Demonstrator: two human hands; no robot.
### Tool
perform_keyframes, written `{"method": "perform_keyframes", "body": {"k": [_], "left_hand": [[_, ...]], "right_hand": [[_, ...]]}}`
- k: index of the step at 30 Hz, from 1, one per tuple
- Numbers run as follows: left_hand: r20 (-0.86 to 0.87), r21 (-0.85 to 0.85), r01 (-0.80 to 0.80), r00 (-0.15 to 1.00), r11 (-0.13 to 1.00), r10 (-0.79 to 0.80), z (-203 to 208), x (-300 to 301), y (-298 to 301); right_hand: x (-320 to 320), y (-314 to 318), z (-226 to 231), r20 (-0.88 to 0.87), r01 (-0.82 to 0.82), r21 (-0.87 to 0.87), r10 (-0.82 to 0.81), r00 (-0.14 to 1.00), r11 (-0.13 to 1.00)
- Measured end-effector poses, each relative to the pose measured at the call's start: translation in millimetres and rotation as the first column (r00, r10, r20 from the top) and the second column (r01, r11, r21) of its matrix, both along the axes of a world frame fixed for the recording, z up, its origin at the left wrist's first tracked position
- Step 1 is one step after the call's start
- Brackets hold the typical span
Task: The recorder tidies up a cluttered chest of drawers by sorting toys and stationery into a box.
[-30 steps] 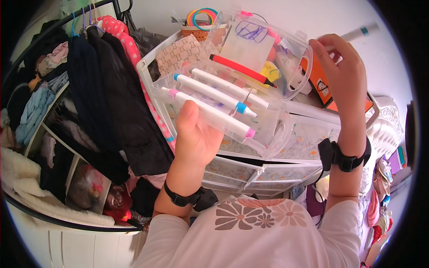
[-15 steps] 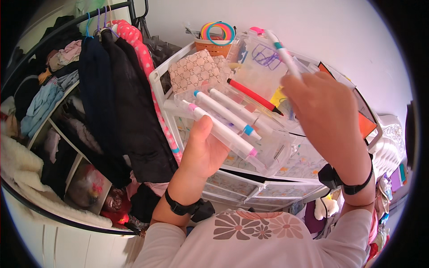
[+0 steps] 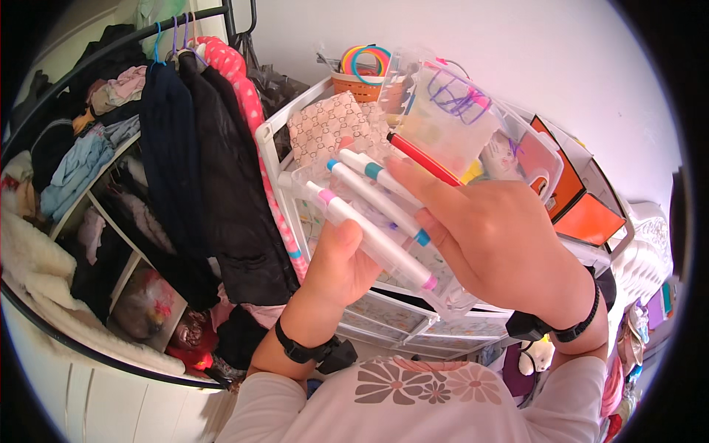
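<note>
Several white mkrs [image 3: 380,242], clear plastic case [image 3: 450,303].
L hand [image 3: 340,262] clamped on case w/ thumb by pink-banded mkr; R hand [image 3: 498,236] pinching teal-banded mkr [image 3: 391,184] over case, just beside blue-banded mkr [image 3: 375,200].

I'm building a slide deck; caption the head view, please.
Left hand holding a clear case of white markers, right hand touching the teal-banded one.

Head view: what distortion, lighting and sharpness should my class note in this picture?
In the head view, black corners frame the fisheye image and the lower rail curves near its rim; there too, the wall is bright and pale, the black garment shows little detail, and the pink-ended pen looks fairly sharp.
</note>
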State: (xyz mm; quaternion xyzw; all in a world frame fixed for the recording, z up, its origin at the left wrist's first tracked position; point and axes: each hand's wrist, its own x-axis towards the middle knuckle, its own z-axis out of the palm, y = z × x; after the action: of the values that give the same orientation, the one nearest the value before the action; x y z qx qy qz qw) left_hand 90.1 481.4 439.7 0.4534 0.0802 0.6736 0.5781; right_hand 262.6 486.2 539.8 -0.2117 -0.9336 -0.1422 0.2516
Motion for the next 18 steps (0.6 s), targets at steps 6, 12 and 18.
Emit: {"method": "perform_keyframes", "body": {"k": [6, 12, 18], "left_hand": [[-0.051, 0.087, 0.011, 0.999, 0.996, -0.007, 3, 7, -8], [-0.010, 0.064, 0.059, 0.998, 0.996, -0.059, 5, 13, -20], [0.029, 0.102, 0.030, 0.999, 0.994, -0.033, 19, 26, -26]], "right_hand": [[4, -1, 0, -0.088, -0.086, -0.022, 0.084, 0.993, 0.996], [10, -8, 2, -0.183, -0.180, -0.120, 0.156, 0.971, 0.976], [20, -18, 12, -0.124, -0.110, -0.136, 0.093, 0.988, 0.985]]}}
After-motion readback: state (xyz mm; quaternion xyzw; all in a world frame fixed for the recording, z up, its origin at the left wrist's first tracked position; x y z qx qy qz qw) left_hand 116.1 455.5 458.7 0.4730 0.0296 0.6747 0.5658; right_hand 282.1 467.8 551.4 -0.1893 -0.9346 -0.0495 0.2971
